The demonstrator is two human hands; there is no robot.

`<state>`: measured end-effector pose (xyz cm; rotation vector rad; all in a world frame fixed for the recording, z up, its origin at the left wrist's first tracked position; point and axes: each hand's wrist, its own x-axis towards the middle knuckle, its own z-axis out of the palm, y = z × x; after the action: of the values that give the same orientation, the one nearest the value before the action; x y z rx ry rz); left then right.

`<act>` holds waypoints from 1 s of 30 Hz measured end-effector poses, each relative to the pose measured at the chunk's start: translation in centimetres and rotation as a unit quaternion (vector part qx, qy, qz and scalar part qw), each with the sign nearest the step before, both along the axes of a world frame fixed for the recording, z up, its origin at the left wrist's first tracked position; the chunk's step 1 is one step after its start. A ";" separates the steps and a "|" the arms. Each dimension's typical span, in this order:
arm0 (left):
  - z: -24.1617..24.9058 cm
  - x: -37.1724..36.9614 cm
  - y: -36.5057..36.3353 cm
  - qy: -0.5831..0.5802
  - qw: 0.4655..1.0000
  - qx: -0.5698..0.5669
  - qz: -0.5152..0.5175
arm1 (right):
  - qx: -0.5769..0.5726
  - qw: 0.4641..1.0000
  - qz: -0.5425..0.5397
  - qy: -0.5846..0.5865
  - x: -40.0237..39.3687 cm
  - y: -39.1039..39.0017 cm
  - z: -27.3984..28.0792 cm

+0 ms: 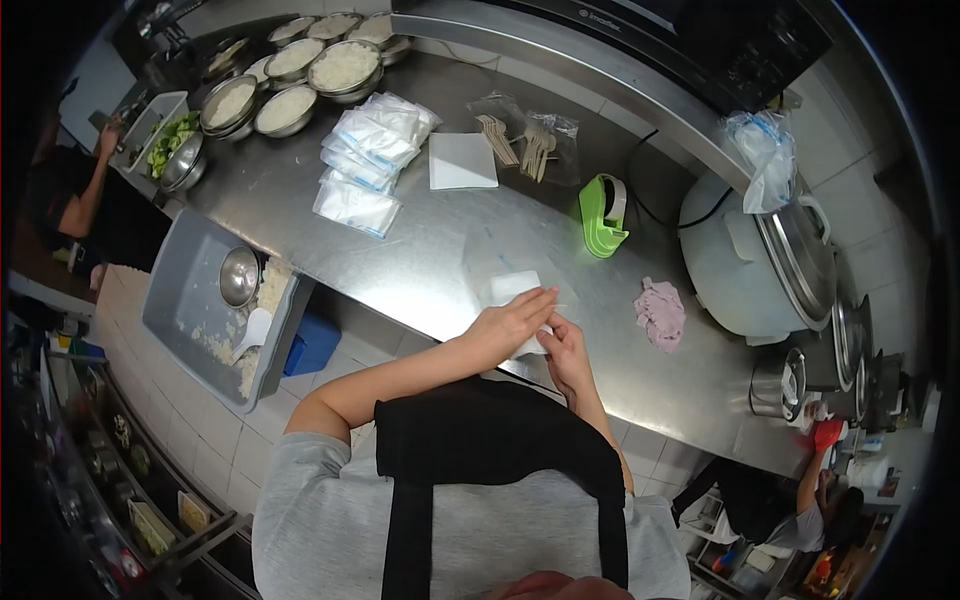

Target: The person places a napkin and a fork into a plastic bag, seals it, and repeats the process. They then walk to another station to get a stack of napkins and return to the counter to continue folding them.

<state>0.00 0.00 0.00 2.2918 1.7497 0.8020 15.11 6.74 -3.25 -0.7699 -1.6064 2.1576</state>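
Note:
A folded white paper napkin (514, 285) lies under my hands near the counter's front edge, with a clear plastic bag (490, 245) spread around it. My left hand (508, 325) reaches across the napkin, its fingers together and closed against the paper. Close beside it, my right hand (567, 352) grips the napkin's right side between thumb and fingers. Anything inside the paper is hidden. Farther back are a white napkin stack (463, 161), a bundle of wooden forks (540, 152) in clear plastic, and a pile of flat, plastic-wrapped white packets (372, 150).
A green tape dispenser (602, 220) and a pink cloth (660, 313) are to the right, before a large rice cooker (745, 260). Bowls of rice (345, 65) crowd the back left. A grey tub (185, 345) stands left; one person works at each side.

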 end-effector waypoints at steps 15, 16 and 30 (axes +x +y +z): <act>0.9 1.8 -2.8 -0.015 0.999 0.032 -0.008 | 0.019 0.999 0.002 0.038 -10.6 4.6 -2.0; 0.7 1.7 -2.9 -0.014 0.999 0.033 -0.001 | 0.020 0.999 0.009 0.039 -11.3 4.9 -2.9; -8.6 -11.5 0.2 -0.133 0.937 0.083 0.313 | 0.321 0.938 0.013 -0.132 -15.4 5.4 -4.5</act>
<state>-11.48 0.20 -8.59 1.5814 2.3662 1.3314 -0.28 12.17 -7.70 -0.8331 -2.2834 1.4182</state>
